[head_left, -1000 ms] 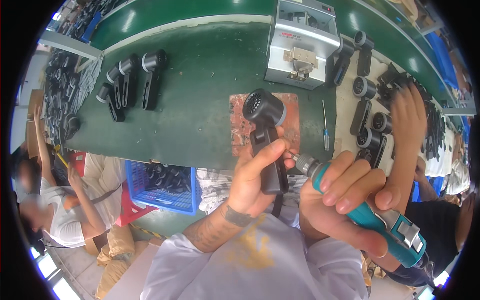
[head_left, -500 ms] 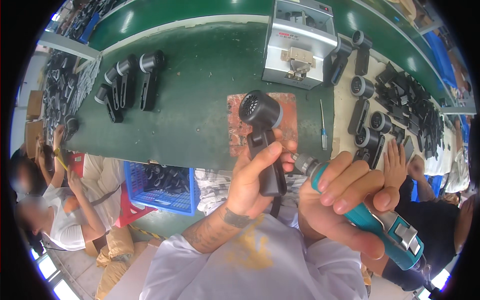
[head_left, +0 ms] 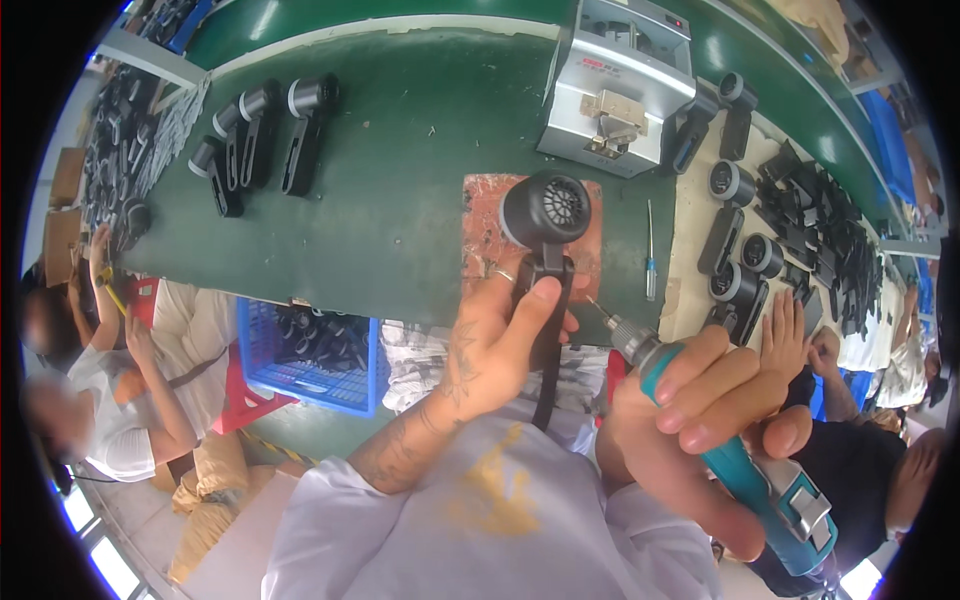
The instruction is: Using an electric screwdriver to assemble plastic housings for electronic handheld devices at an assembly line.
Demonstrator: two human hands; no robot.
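My left hand (head_left: 500, 335) grips the handle of a black dryer (head_left: 545, 250), thumb laid up the grip and fingers curled behind it, a ring on one. The dryer stands upright, its round grilled head above a rust-coloured mat (head_left: 485, 225) on the green bench (head_left: 400, 180). A black cord hangs from the handle down past my shirt.

My right hand (head_left: 690, 400) wraps a teal driver (head_left: 740, 470), fingers closed over its body. The bit (head_left: 600, 312) points up-left, its tip just beside the dryer's handle; I cannot tell whether it touches.

Outward, the bench's near edge runs just above my left wrist, and below it stands a blue crate (head_left: 310, 350) of dark parts. Left of the mat the green top lies bare up to three black dryers (head_left: 260, 140) lying near the far-left edge. Straight beyond the mat sits a grey metal machine (head_left: 620, 85) with a small red strip label on its top face. A thin screwdriver (head_left: 650, 250) with a blue handle lies right of the mat, near the bench's edge. Past it is a pale board (head_left: 700, 290) crowded with more black dryers and loose shells, so the right side is tight.

Another person's hand (head_left: 790, 335) rests at that board's near edge, close to my driver. At far left, a seated person (head_left: 120, 400) is near a red stool (head_left: 245, 385).
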